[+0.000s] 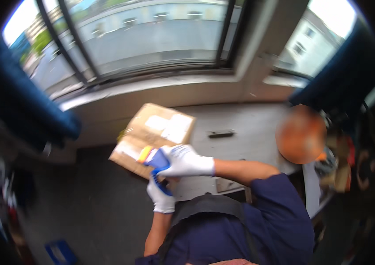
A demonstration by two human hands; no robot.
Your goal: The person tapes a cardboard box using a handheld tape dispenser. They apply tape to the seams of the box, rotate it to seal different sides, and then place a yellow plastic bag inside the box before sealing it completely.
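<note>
A brown cardboard box (141, 137) with white labels lies tilted at the left end of the grey table. Over its near side, my right hand (185, 161), in a white glove with a blue palm, is closed around a small yellow-and-orange object (145, 154); its kind is blurred. My left hand (161, 196), gloved the same way, is just below, close against the right hand near the box's lower corner. Its fingers are partly hidden, and what it holds, if anything, does not show.
A dark metal bar (221, 133) lies on the grey table (253, 128). At its right end are a blurred round orange thing (301, 134) and cluttered cartons (340, 163). Windows line the far wall, with blue curtains (32, 101). A blue object (61, 252) is on the floor.
</note>
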